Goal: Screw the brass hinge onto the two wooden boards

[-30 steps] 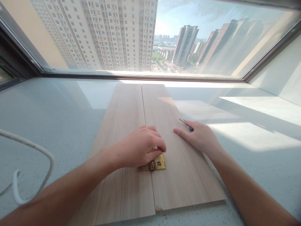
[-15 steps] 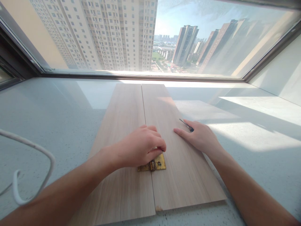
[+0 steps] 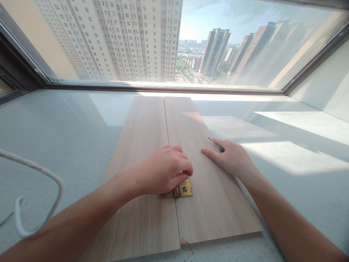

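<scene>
Two pale wood-grain boards, the left board [image 3: 136, 145] and the right board [image 3: 215, 203], lie side by side with a thin seam between them. A worn brass hinge [image 3: 187, 188] lies flat across the seam, partly hidden under my left hand [image 3: 166, 171]. The thumb and fingers of that hand are pinched together just above the hinge; whatever is between the tips is too small to make out. My right hand [image 3: 231, 156] rests at the right board's outer edge, thumb on its top. It holds a screwdriver [image 3: 215, 143], its thin metal shaft pointing away to the left and its handle mostly hidden.
The boards lie on a speckled white sill [image 3: 68, 145] below a large window [image 3: 131, 43] with a dark frame. A white cable [image 3: 40, 169] loops at the left, close to my left forearm. A white wall [image 3: 324, 80] rises at the right.
</scene>
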A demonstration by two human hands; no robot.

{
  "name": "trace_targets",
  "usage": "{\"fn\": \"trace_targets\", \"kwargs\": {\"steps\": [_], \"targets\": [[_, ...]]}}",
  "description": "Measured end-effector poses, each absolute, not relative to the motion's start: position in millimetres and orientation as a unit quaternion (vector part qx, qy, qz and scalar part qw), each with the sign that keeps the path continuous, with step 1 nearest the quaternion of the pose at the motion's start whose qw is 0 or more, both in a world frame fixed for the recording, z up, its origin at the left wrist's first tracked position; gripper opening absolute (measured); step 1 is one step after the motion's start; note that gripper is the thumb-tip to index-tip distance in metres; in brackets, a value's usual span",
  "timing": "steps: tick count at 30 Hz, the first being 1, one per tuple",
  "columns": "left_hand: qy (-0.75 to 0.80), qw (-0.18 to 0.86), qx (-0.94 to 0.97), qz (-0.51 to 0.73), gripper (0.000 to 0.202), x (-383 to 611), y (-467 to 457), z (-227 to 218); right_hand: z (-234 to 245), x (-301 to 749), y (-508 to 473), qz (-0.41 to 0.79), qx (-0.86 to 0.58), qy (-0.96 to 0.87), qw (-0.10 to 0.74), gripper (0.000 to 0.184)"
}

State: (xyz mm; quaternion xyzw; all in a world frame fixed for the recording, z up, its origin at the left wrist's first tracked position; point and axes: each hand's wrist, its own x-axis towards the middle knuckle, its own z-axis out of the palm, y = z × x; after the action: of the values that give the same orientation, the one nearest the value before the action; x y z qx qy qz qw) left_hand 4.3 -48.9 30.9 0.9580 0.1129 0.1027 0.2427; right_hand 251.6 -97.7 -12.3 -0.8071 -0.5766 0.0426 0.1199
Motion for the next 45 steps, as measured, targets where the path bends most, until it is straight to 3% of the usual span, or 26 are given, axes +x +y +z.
{"fn": "trace_targets", "kwargs": {"steps": [45], "targets": [[0.108,0.238,0.958,0.116,0.013,5.2,-48.1,28.1,-9.4,249.5,-98.5,0.046,-0.807,-0.577,0.116,0.078]]}}
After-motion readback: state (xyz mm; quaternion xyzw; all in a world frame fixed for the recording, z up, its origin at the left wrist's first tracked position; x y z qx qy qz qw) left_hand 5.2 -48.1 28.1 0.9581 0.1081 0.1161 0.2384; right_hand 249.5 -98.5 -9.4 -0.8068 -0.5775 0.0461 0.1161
